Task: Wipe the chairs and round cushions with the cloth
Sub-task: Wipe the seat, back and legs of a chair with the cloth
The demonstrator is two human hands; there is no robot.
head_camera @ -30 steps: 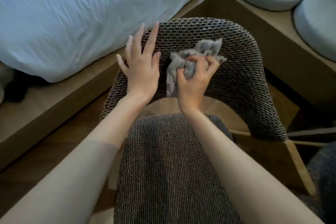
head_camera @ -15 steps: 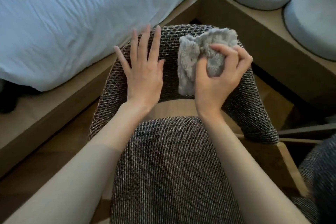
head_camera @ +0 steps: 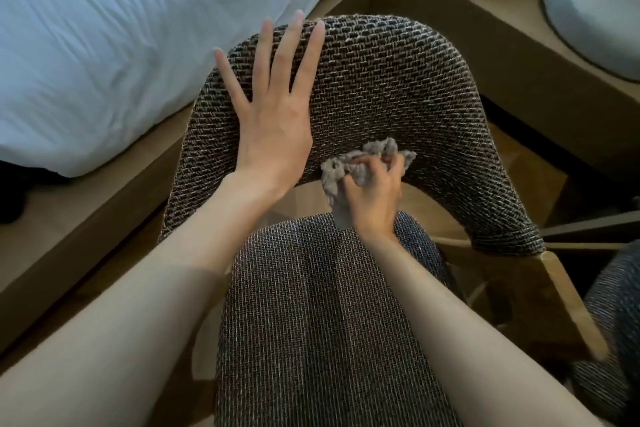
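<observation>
White bedding far left, round cushions far right; left hand flat, fingers spread on the chair backrest, right hand clutching the bunched cloth at its lower edge.

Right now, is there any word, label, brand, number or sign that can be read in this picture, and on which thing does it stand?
None: no text shows on the chair, the cloth, the round cushions or the bedding.
</observation>
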